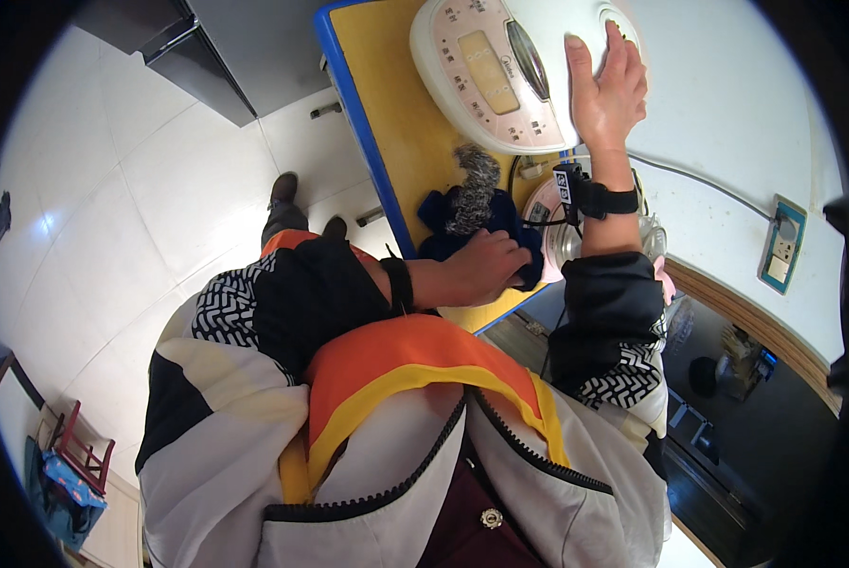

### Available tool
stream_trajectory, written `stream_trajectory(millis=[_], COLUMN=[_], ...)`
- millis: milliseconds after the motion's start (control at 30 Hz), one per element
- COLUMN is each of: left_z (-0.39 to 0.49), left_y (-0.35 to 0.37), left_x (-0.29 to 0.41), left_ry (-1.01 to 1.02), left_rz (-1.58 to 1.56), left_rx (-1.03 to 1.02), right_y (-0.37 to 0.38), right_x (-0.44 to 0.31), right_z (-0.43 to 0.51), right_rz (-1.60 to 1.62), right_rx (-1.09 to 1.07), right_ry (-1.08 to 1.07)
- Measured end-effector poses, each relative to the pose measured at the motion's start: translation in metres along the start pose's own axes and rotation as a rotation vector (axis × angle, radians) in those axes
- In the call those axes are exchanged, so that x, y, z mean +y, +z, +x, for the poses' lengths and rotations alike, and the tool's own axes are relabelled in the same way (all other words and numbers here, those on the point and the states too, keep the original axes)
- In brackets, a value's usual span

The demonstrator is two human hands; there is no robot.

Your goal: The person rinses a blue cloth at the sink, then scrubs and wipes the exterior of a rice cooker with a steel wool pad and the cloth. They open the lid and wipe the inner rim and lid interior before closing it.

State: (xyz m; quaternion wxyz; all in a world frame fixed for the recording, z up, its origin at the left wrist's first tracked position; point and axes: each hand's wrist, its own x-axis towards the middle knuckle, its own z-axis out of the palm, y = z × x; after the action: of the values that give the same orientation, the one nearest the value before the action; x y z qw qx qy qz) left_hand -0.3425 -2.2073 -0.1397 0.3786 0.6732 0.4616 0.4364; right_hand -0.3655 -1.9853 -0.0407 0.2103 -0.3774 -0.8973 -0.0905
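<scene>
A white and pink Midea rice cooker [492, 78] stands on a yellow table with a blue edge. My right hand [609, 92] lies palm down on its lid, thumb apart from the fingers, holding nothing. Below the cooker, my left hand [488, 263] has its fingers curled into a dark blue cloth [435, 213]; its fingertips are partly hidden. A grey, shaggy tangle, perhaps steel wool [475, 186], lies over the cloth. Beside it, partly behind my right wrist, is a pink and white appliance [549, 213] with glass or clear plastic at its side.
The blue table edge [368, 135] runs along the left. Cables pass between the appliances and a wall socket [783, 245] at the right. A dark grey cabinet or appliance [254, 42] stands at upper left. A wood-edged opening [751, 319] is at lower right.
</scene>
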Motion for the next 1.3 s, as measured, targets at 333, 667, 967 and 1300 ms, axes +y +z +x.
stream_trajectory(millis=[333,667,967,1300], left_z=[-0.012,0.026,0.013,-0.020], left_y=[-0.061,-0.060,0.001,-0.086], left_x=[0.023,0.021,0.024,0.033], left_ry=[-0.551,-0.018,0.282,-0.267], left_rz=[-1.649,-0.999,-0.633,-1.527], left_rx=[-0.275,-0.286,-0.868,-0.279], right_y=[0.000,-0.016,-0.063,-0.068], right_x=[-0.002,-0.003,-0.069,-0.014], right_z=[0.001,0.005,-0.095,-0.019], right_rz=[-0.004,0.079,0.893,0.511], right_rx=[-0.015,-0.020,-0.829,0.049], right_ry=[0.023,-0.084,-0.058,-0.075])
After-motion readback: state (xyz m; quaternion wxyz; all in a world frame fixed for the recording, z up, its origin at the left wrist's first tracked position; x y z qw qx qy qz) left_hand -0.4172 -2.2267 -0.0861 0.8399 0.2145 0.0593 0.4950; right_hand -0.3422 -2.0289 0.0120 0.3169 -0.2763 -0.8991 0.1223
